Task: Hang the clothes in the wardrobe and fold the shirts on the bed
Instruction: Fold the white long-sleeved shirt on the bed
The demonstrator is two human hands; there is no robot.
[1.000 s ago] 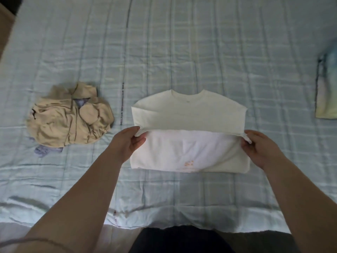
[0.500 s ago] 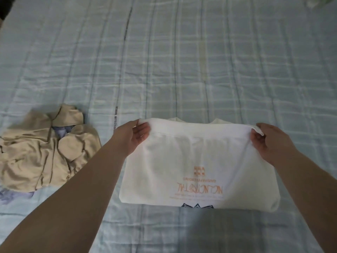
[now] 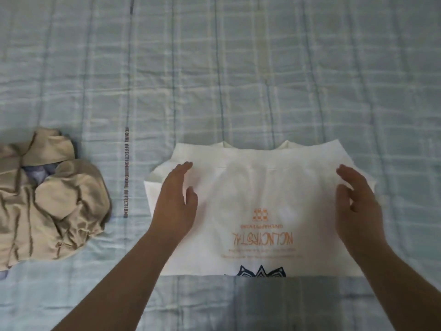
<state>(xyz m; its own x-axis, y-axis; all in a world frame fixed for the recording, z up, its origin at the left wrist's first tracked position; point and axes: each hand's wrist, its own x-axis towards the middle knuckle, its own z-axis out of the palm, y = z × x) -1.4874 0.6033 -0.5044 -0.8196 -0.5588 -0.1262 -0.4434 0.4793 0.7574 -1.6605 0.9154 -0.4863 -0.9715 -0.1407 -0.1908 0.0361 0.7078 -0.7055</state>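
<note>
— How does the shirt look?

— A white T-shirt (image 3: 257,199) lies folded over on the pale blue checked bedcover (image 3: 238,80). Its orange lettering is upside down to the camera, a dark blue motif sits at the near edge, and collar tips peek past the far edge. A crumpled beige garment (image 3: 47,206) sits apart at left.

— And the hands?

— The left hand (image 3: 174,201) and right hand (image 3: 358,206) are over the shirt's two sides, fingers nearly straight, thumbs spread, gripping nothing. Whether they touch the cloth cannot be told.
</note>
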